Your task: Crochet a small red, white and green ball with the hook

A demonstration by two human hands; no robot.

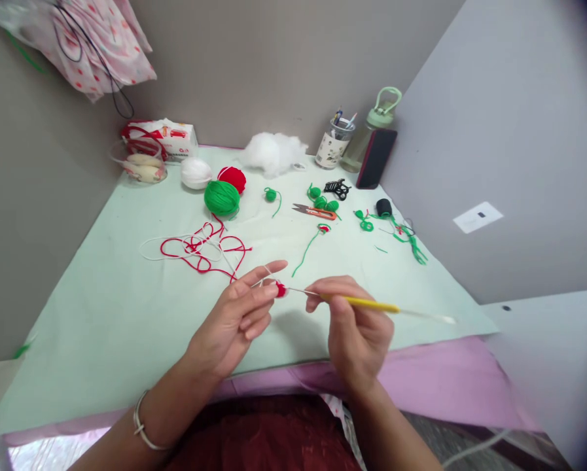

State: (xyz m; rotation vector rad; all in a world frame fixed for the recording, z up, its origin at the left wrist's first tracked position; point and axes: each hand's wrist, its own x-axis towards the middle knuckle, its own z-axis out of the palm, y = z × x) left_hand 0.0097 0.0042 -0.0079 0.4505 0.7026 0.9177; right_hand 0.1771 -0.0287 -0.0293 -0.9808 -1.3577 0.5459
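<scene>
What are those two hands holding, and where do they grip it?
The left hand pinches the small red crochet piece by its side; the right hand holds the crochet hook on its yellow handle.

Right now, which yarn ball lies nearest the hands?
The green yarn ball: it sits in front of the red ball and white ball, closest to the left hand pinching the red crochet piece; the right hand holds the crochet hook.

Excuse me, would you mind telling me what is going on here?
A person is crocheting. The left hand pinches a red crochet piece, yarn looped over the forefinger; the right hand holds a yellow-handled hook with its tip at the piece. A green yarn ball and snips lie farther back on the table.
</scene>
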